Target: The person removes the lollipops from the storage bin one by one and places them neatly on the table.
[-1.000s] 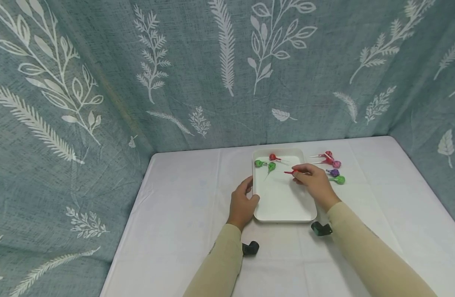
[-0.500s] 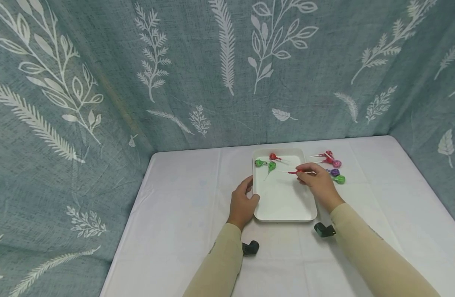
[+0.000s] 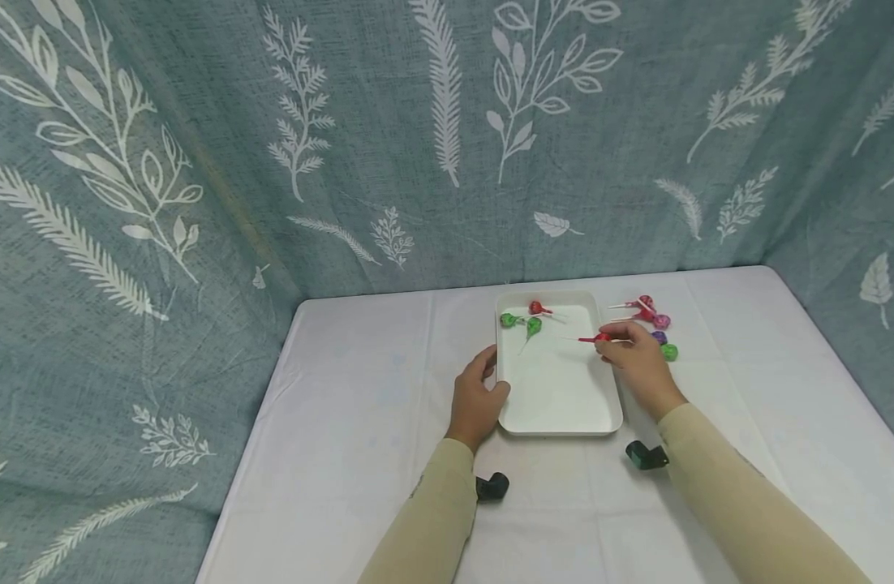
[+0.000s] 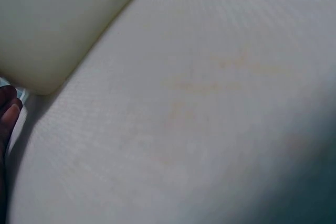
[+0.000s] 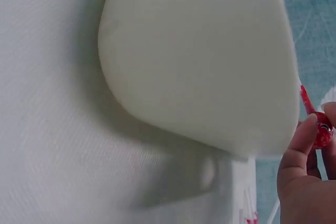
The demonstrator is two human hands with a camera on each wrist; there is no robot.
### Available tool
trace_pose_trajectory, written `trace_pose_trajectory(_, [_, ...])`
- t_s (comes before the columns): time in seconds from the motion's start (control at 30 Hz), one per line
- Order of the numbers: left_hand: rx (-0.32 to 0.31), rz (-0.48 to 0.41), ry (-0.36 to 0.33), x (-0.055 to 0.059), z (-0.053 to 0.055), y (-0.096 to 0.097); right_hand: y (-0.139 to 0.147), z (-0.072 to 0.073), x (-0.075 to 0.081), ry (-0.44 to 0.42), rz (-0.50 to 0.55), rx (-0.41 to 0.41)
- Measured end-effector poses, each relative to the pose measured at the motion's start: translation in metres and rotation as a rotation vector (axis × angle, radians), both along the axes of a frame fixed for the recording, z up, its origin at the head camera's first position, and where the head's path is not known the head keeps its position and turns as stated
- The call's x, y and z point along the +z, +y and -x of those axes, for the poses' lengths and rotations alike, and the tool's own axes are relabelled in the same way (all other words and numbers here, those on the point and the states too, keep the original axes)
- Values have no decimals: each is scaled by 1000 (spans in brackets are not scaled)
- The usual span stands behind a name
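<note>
My right hand point(image 3: 640, 369) pinches a red-wrapped lollipop point(image 3: 602, 338) by its head, over the right side of a white tray point(image 3: 560, 393). Its stick points left. In the right wrist view, thumb and fingertips press on the red lollipop's head point(image 5: 323, 136) beside the tray wall point(image 5: 205, 51). My left hand point(image 3: 476, 403) holds the tray's left edge, thumb over the rim and fingers along the outside. Only some left fingers point(image 4: 9, 113) show in the left wrist view. Inside the tray lie another red lollipop point(image 3: 536, 308) and two green ones, including one green lollipop point(image 3: 534, 326).
Right of the tray lie several more lollipops: red ones point(image 3: 646, 302), a pink one point(image 3: 662, 322), a purple one point(image 3: 660, 337) and a green one point(image 3: 669, 353), partly behind my right hand. A white cloth point(image 3: 359, 422) covers the table. A patterned curtain point(image 3: 388, 146) hangs behind.
My right hand has moved a little to the right with the red lollipop, now covering the sticks of the purple and green ones. The left hand and tray have stayed put.
</note>
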State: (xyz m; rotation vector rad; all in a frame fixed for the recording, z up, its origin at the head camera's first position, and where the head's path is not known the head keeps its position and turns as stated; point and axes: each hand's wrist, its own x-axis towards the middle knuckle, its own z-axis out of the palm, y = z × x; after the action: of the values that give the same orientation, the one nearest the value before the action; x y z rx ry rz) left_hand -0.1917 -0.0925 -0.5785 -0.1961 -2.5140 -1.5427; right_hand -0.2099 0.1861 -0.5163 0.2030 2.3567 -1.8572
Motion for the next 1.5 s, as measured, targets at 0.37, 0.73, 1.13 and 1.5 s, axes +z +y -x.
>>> trace_pose_trajectory(0.37, [7, -2, -18, 1, 0, 1, 9, -4, -8, 22, -49, -76])
trace_pose_trajectory(0.73, [6, 1, -16, 0, 1, 2, 31, -9, -16, 67, -56, -123])
trace_pose_trajectory(1.13, [7, 4, -29, 2, 1, 0, 39, -16, -15, 81, -48, -128])
trace_pose_trajectory(1.5, [23, 1, -33, 3, 5, 4, 49, -11, -16, 63, -68, -118])
